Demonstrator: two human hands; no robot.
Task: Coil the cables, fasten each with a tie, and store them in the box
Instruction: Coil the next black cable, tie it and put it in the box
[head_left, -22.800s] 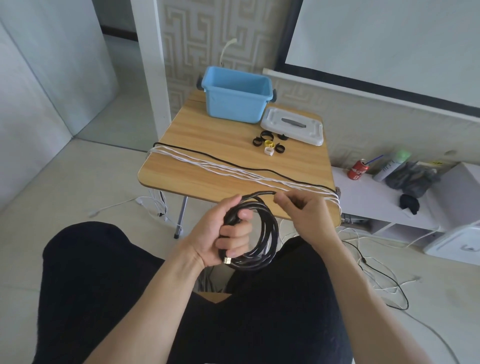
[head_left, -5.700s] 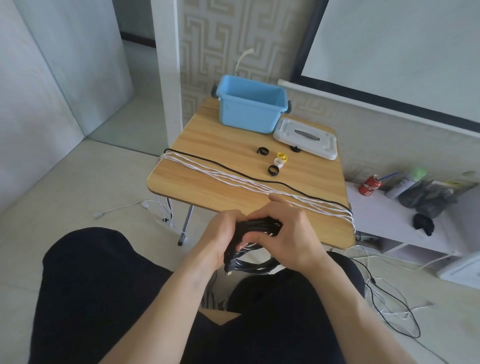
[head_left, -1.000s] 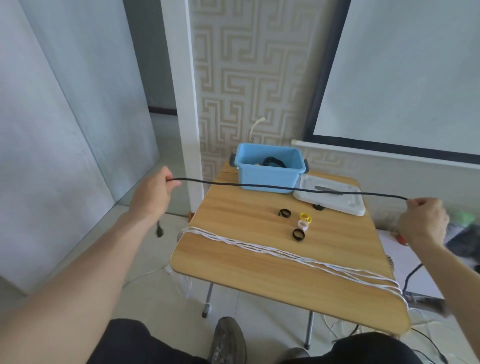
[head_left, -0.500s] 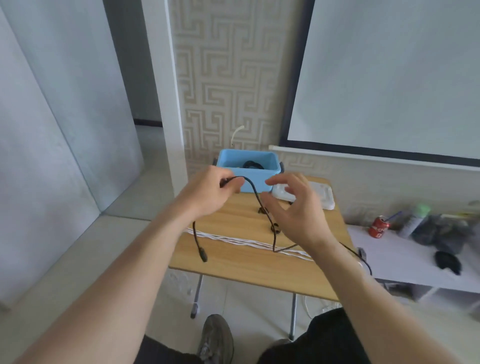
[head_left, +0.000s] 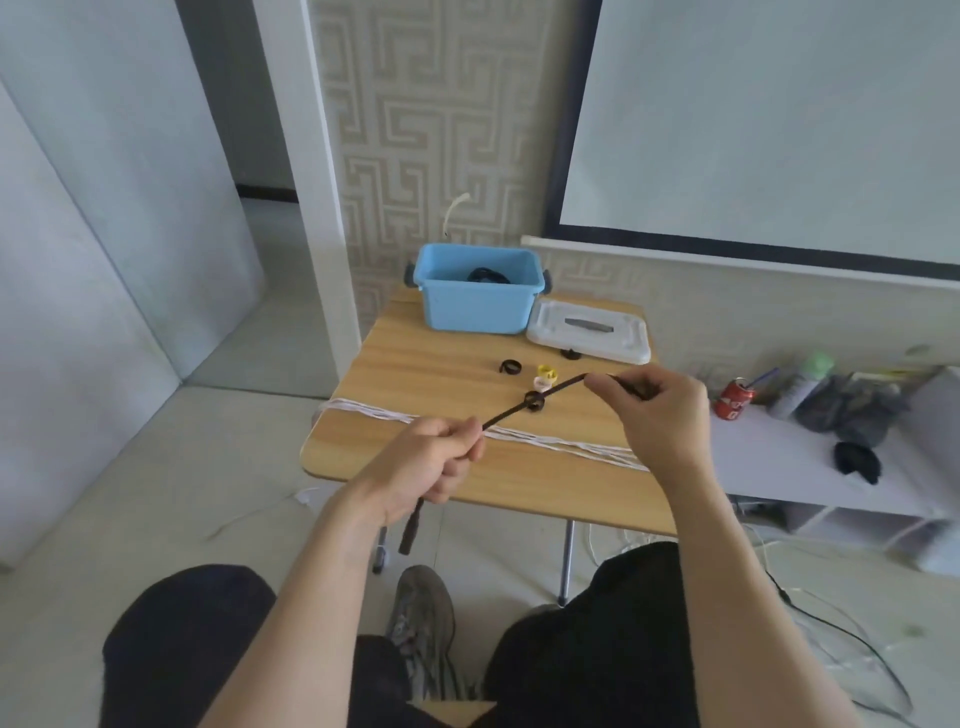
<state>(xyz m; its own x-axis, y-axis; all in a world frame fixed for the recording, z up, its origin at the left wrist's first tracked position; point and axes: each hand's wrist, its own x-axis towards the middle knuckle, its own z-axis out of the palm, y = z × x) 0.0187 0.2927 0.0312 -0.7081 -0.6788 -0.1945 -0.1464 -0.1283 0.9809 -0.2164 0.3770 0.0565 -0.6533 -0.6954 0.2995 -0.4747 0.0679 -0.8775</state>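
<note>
One head-worn wide-angle view looks forward and down from close above the hands; the surface (head_left: 415, 483) fills mid-frame, knees along the bottom edge.

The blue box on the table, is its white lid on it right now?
No. The white lid lies flat on the table beside the blue box, whose open top shows a dark coil inside.

box (head_left: 475, 301) behind ties (head_left: 510, 367), lid (head_left: 589, 338) right, perhaps a cable inside
</note>
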